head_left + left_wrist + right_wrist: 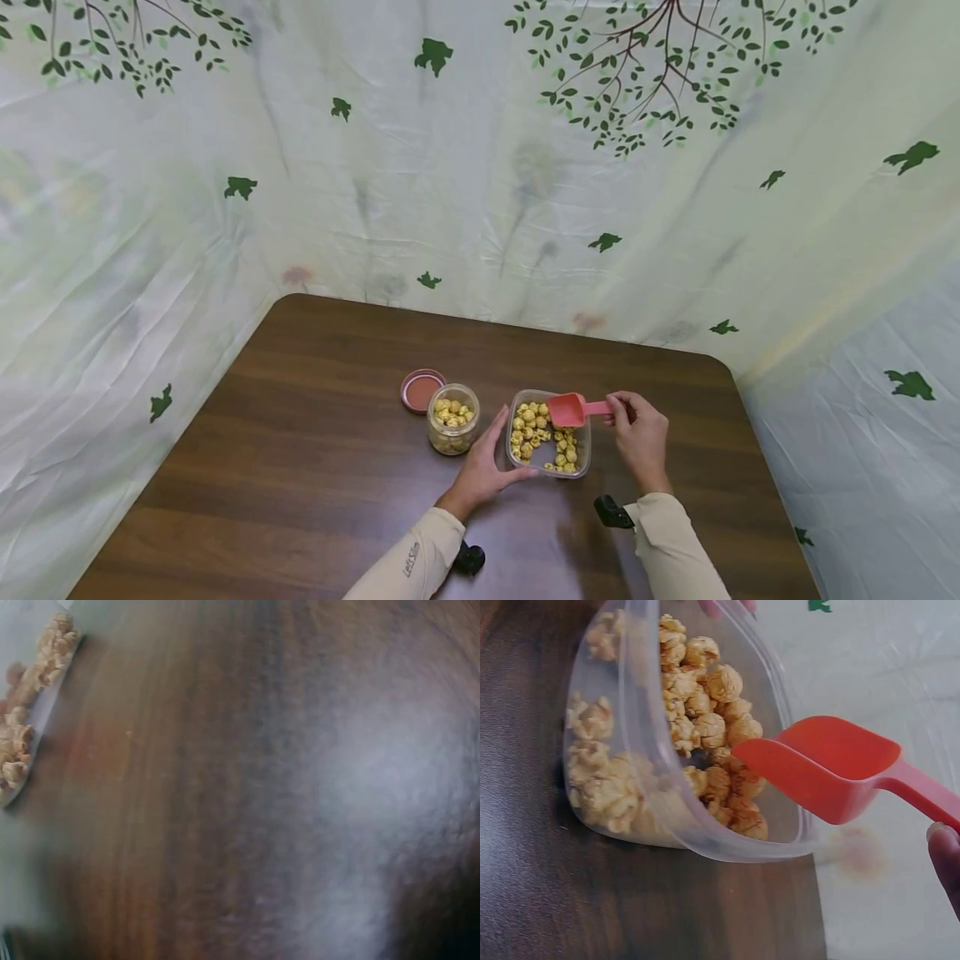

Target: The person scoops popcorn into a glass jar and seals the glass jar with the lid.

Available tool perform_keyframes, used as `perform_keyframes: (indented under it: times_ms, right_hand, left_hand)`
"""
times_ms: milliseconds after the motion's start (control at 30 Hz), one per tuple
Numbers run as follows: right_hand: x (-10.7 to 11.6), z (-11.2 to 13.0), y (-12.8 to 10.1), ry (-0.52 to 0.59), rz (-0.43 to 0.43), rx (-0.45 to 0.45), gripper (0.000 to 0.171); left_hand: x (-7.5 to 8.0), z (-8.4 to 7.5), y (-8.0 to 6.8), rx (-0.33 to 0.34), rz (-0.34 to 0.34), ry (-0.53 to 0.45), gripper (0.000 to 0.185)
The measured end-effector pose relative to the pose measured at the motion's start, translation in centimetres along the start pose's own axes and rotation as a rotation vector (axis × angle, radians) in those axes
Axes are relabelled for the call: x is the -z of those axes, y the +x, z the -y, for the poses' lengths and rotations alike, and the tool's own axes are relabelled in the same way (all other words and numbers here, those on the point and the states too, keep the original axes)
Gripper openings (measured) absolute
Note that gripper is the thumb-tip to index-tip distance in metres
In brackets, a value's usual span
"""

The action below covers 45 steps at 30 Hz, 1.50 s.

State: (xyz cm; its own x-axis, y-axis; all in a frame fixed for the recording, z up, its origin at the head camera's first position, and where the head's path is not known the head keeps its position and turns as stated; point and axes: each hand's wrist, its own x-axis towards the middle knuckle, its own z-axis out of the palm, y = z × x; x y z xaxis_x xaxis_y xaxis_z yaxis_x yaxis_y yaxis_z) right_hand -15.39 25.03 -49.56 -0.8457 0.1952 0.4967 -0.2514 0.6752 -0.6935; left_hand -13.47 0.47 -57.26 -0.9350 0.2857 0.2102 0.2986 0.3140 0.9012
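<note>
A clear plastic tub (585, 440) of caramel popcorn (531, 427) sits on the brown table. My left hand (483, 462) holds its near-left side, fingers against the left wall and thumb at the front corner. My right hand (637, 429) pinches the handle of a red scoop (570, 408), whose empty bowl hovers over the tub's far right part. In the right wrist view the scoop (832, 769) hangs above the tub rim (780, 851) and the popcorn (705, 727). The left wrist view is blurred: table wood and a strip of popcorn (30, 697).
An open glass jar (452, 418) with popcorn inside stands left of the tub. Its red lid (422, 390) lies behind it on the table (300, 467). A leaf-print cloth (480, 167) hangs round the table's back and sides.
</note>
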Motion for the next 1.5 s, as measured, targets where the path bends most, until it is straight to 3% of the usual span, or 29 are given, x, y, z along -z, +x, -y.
perform_keyframes:
  times_ms: [433,700,1200,1500]
  right_hand:
    - [-1.4,-0.8,-0.4,0.051,0.013,0.028,0.007]
    - [-2.1,-1.3,-0.3,0.167,0.099,-0.037,0.008]
    - [-2.1,-2.6,-0.8,0.224,0.252,-0.203,0.007]
    - [-1.5,-3.3,-0.9,0.302,0.317,-0.218,0.009]
  left_hand:
    - [-0.4,1.3,-0.4,0.058,-0.008,-0.106,0.097]
    - [-0.5,1.6,-0.3,0.120,0.010,-0.088,0.092]
    - [-0.7,2.0,-0.3,0.121,0.010,-0.045,0.090]
    - [-0.6,1.9,-0.3,0.150,0.018,-0.044,0.090]
